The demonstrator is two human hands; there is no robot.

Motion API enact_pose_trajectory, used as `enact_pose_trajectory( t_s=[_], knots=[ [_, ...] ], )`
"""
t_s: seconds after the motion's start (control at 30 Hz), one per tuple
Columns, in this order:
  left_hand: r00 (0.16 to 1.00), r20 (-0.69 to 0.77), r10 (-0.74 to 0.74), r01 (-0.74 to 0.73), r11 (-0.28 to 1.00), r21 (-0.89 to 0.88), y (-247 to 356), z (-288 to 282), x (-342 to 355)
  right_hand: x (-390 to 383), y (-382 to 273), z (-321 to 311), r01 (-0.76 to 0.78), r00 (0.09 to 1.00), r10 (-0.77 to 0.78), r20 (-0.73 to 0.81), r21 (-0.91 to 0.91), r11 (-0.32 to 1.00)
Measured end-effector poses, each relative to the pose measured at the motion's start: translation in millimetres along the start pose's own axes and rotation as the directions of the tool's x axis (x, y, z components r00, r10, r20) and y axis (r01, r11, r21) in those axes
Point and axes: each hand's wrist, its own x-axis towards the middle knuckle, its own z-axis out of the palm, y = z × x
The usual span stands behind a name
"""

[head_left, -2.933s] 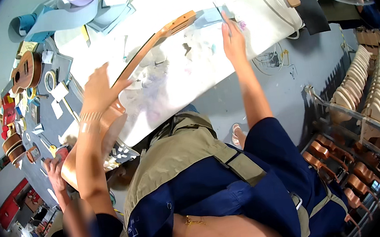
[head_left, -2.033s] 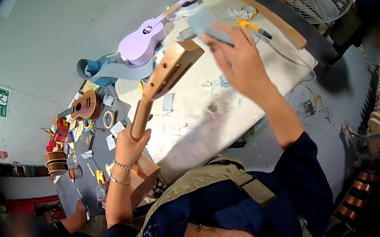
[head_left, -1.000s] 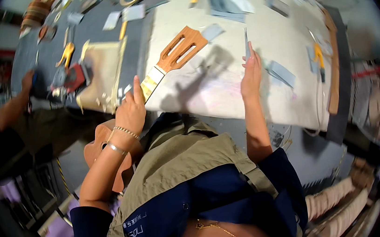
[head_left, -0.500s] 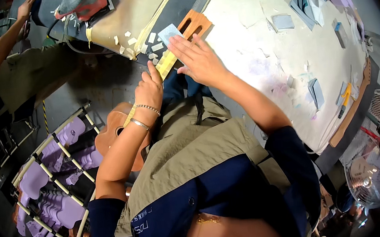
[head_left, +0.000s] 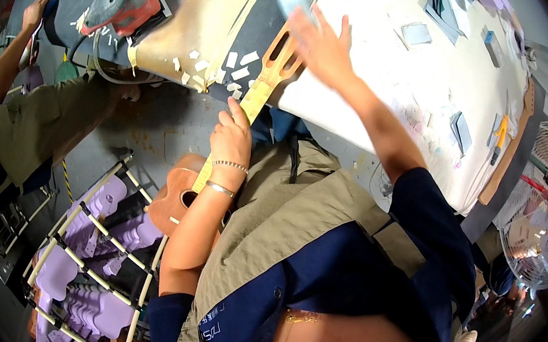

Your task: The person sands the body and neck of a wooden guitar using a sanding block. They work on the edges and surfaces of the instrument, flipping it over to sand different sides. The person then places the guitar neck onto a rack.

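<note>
A small wooden ukulele (head_left: 175,190) lies slantwise in front of me, its body by my left forearm and its slotted headstock (head_left: 268,75) over the table edge. Yellow masking tape (head_left: 256,98) covers the neck. My left hand (head_left: 231,141) is closed around the taped neck, index finger stretched along it. Beyond the headstock's far end, my right hand (head_left: 325,49) is smeared by motion. A light blue piece of sandpaper (head_left: 293,2) is at its fingertips, seemingly held there and lifted off the wood.
Scraps of tape (head_left: 232,59) litter the table's near left corner, by a red and grey power sander (head_left: 127,10). Sandpaper sheets (head_left: 416,34) and a yellow-handled tool (head_left: 502,130) lie rightward. Purple ukulele parts hang on a rack (head_left: 82,267). A co-worker's arm (head_left: 3,73) shows upper left; a fan (head_left: 536,246) stands lower right.
My right hand has moved up and right with the sandpaper, off the headstock, which now shows more fully. My left hand still grips the neck. The whole view has shifted slightly.
</note>
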Motion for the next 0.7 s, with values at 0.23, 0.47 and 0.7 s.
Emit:
enact_pose_trajectory(
  t_s=[0.23,0.47,0.7],
  knots=[
    [1.000,-0.020,0.002,-0.006,0.985,-0.174,-10.1,9.5,7.5,-25.4,20.8,-3.5,-0.032,0.999,0.032,0.016,0.003,0.999],
    [0.999,-0.032,0.018,-0.027,0.954,-0.298,-18.9,17.8,12.9,-43.6,-19.5,-6.2,0.065,0.997,-0.072,0.018,0.251,0.966],
    [0.997,-0.072,-0.010,-0.010,0.962,-0.271,-12.3,39.8,12.4,-37.9,-63.3,-11.0,0.118,0.990,-0.139,0.033,0.357,0.926]
  ],
)
